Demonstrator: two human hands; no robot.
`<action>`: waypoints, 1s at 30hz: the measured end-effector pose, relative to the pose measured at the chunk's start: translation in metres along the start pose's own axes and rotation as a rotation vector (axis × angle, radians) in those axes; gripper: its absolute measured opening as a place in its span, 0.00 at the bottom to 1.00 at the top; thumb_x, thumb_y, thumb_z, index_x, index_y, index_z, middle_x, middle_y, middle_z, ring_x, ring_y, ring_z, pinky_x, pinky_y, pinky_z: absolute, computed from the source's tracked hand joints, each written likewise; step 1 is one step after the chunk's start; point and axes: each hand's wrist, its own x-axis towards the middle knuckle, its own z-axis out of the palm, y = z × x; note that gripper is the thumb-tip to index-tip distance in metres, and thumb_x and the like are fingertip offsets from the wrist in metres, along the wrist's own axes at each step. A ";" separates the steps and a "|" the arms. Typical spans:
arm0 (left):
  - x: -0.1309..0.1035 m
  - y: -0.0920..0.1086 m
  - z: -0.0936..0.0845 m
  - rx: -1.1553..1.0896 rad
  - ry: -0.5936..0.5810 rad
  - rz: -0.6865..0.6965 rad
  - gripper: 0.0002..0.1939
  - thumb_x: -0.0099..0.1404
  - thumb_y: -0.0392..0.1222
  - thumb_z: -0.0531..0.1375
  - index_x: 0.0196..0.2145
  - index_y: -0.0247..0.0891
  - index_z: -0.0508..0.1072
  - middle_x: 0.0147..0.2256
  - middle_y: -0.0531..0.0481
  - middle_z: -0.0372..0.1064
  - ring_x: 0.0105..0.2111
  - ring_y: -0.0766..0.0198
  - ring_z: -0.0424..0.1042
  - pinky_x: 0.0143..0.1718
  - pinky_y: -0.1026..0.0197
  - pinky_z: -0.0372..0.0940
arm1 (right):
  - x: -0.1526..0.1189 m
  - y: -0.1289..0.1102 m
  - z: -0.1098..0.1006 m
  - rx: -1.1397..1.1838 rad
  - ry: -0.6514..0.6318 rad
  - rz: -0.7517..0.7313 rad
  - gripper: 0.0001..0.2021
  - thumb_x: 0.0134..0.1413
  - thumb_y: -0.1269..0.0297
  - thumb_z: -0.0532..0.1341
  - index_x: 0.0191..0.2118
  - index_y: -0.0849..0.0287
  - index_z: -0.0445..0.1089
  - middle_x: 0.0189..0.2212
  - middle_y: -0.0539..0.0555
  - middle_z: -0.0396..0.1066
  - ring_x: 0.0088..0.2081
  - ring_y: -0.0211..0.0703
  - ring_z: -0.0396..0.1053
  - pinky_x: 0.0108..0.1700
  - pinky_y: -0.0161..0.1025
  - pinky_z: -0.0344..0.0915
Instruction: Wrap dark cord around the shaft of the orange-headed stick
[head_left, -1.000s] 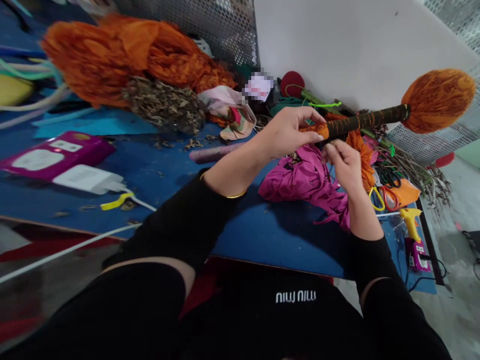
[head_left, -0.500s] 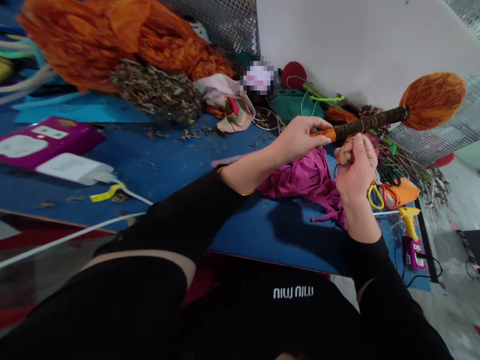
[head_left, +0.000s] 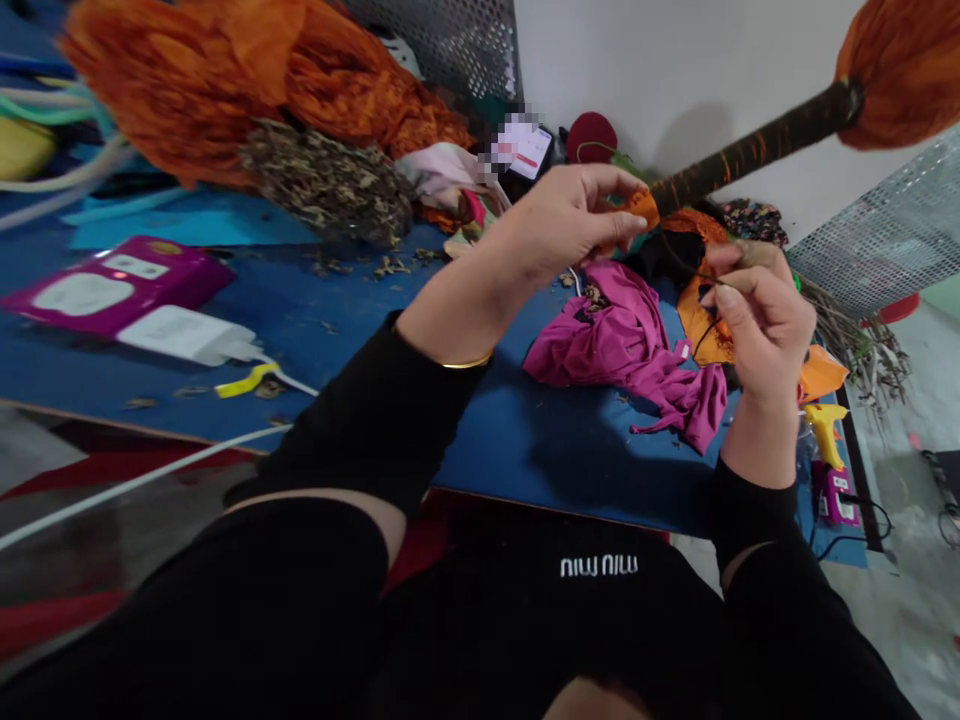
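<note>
A dark wrapped stick with orange streaks slants up to the right, bearing a rounded orange fabric head. My left hand pinches its lower end, where orange cloth shows. From near that end a thin dark strand runs to my right hand, whose thumb and fingers are closed on it. The strand hangs slightly slack between the hands. Below them, magenta cloth lies crumpled on the blue table.
Orange cloth and dried plant matter are heaped at the back left. A purple power box sits at the left. Beyond my hands is a phone. A yellow glue gun lies at the right edge, near dry twigs.
The stick has risen and come closer, with my left hand on its end. My right hand has moved right, away from the stick, so the strand now shows between the hands.
</note>
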 end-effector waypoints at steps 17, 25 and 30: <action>-0.062 0.043 -0.029 -0.170 0.101 0.219 0.14 0.63 0.36 0.65 0.47 0.40 0.80 0.29 0.54 0.72 0.27 0.69 0.65 0.30 0.58 0.56 | 0.007 0.146 -0.008 -0.179 0.076 0.589 0.12 0.54 0.66 0.61 0.41 0.61 0.78 0.30 0.50 0.77 0.29 0.38 0.71 0.39 0.39 0.72; -0.078 0.046 -0.032 -0.352 0.001 0.318 0.11 0.61 0.35 0.67 0.42 0.38 0.80 0.26 0.57 0.71 0.23 0.72 0.66 0.21 0.63 0.49 | 0.012 0.110 0.078 -0.757 -1.099 0.225 0.28 0.53 0.66 0.70 0.61 0.60 0.75 0.59 0.67 0.74 0.52 0.53 0.76 0.51 0.42 0.70; -0.072 0.041 -0.034 -0.394 -0.050 0.281 0.13 0.63 0.34 0.68 0.47 0.38 0.79 0.24 0.60 0.68 0.22 0.75 0.64 0.22 0.67 0.51 | 0.053 0.096 0.042 -0.618 -0.939 0.163 0.09 0.49 0.73 0.63 0.38 0.60 0.76 0.38 0.53 0.76 0.40 0.43 0.72 0.42 0.37 0.63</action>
